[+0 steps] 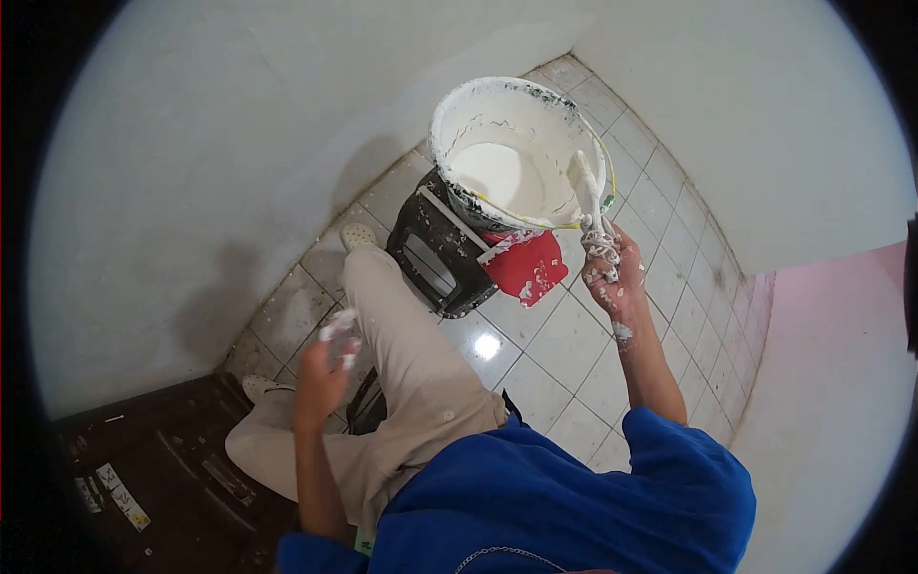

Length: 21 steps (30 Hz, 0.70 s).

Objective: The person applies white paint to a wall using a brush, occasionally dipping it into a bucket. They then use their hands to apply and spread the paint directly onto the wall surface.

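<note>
My right hand, spattered with white paint, is closed around a paint-coated brush. The brush points up at the right side of a bucket, its head overlapping the rim in view. White paint lies in the bottom of the bucket, and its inner wall is smeared with it. My left hand hangs over my left leg, slightly blurred, with white on its fingertips. Its fingers are apart and I see nothing in them.
The bucket stands on a dark plastic stool. A red flat piece with paint flecks juts out beside it. White walls meet the tiled floor closely. A brown panel lies at lower left.
</note>
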Tool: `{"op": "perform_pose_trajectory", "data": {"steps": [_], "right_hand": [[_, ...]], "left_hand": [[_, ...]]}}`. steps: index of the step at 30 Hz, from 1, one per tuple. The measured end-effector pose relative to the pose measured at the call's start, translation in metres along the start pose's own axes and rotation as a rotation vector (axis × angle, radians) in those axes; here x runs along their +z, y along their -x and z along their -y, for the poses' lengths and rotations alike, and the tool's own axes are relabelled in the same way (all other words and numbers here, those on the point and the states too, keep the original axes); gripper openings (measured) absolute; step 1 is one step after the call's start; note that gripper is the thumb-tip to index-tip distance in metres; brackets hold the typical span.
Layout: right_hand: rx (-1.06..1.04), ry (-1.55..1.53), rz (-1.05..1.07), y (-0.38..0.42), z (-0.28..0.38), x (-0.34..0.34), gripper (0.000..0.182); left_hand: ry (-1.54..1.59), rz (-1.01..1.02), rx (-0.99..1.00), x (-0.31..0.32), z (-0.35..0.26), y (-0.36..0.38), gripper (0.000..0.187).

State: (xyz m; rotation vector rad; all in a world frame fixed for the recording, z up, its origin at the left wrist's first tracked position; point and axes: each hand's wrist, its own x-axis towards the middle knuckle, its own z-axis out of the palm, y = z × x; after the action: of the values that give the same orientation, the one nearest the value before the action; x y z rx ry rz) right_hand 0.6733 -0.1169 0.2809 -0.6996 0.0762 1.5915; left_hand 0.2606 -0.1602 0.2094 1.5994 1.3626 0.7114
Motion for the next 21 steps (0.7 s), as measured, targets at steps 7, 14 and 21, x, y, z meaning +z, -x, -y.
{"op": "perform_pose_trajectory", "data": {"steps": [7,14,21], "right_hand": [[0.009,-0.046,0.099,-0.012,-0.013,-0.017,0.020],[-0.308,0.542,0.070,-0.016,-0.052,0.040,0.025],[-0.229,0.795,0.160,-0.012,-0.237,0.100,0.027]], "left_hand": [[0.444,-0.419,-0.157,-0.057,0.067,0.058,0.040],[0.498,-0.560,-0.143,-0.082,0.116,0.092,0.029],[0.223,-0.628,-0.363,-0.114,0.166,0.114,0.025]]}}
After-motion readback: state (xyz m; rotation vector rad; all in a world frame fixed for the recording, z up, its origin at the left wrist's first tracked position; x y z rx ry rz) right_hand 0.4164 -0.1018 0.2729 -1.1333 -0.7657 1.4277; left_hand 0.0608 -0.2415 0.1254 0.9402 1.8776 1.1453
